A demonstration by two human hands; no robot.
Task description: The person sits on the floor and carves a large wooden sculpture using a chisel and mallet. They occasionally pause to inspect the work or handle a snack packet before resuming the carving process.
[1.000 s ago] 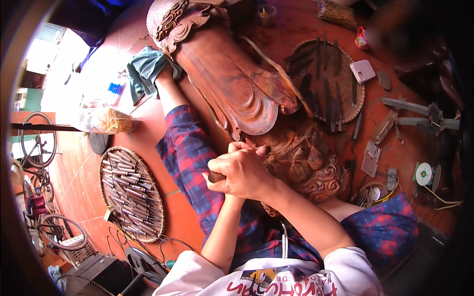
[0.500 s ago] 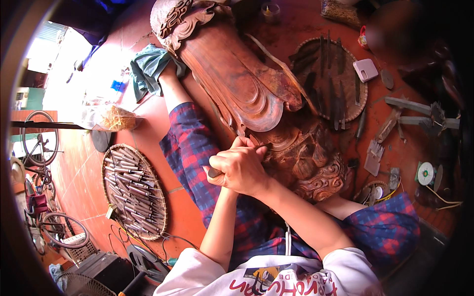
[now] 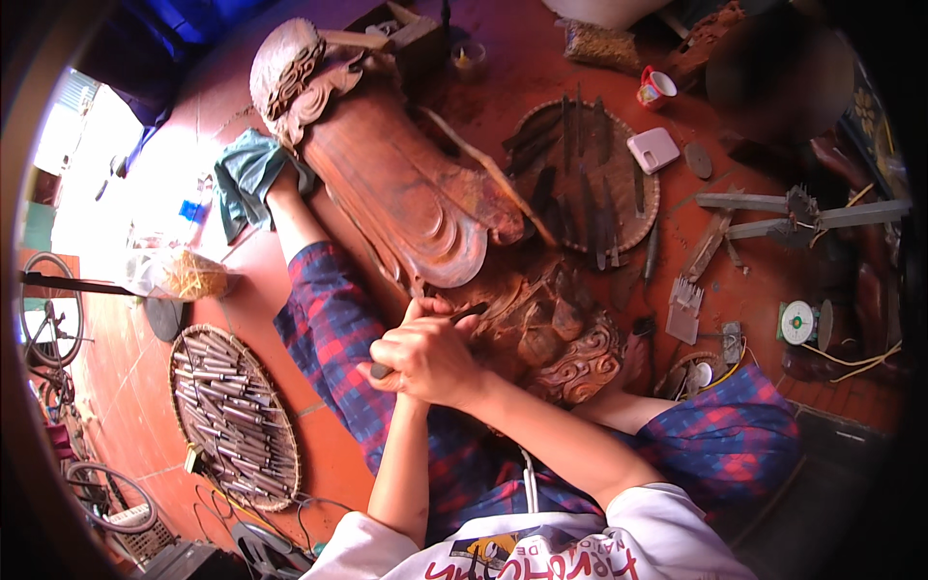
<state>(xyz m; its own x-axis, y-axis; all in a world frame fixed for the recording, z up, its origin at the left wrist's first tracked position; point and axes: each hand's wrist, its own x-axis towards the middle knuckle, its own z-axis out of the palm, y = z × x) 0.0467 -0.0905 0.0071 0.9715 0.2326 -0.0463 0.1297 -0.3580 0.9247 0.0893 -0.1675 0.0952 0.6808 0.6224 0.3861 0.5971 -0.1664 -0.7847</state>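
A large reddish-brown wood carving (image 3: 387, 179) lies in front of me, with smooth folds in its middle and curled relief work at both ends. Over its near left edge, my right hand (image 3: 430, 360) is closed round a slim carving tool (image 3: 382, 370). The butt of the handle sticks out at the lower left of the fist, and a dark end shows at the upper right. My left hand (image 3: 421, 310) is mostly hidden under the right one; its closed fingers seem to hold the same tool, beside the wood's edge.
Left of my leg, a round woven tray (image 3: 290, 454) holds many slim-handled tools. Another round basket (image 3: 650, 208), with dark flat tools, lies beyond the carving. Right are a white box (image 3: 653, 150), a red-and-white cup (image 3: 657, 87) and grey bars (image 3: 744, 202). A bag (image 3: 188, 275) lies left.
The view has swung, so the scene sits further left and mostly lower, and the cup shows more fully. My hands keep their grip at the same edge of the carving.
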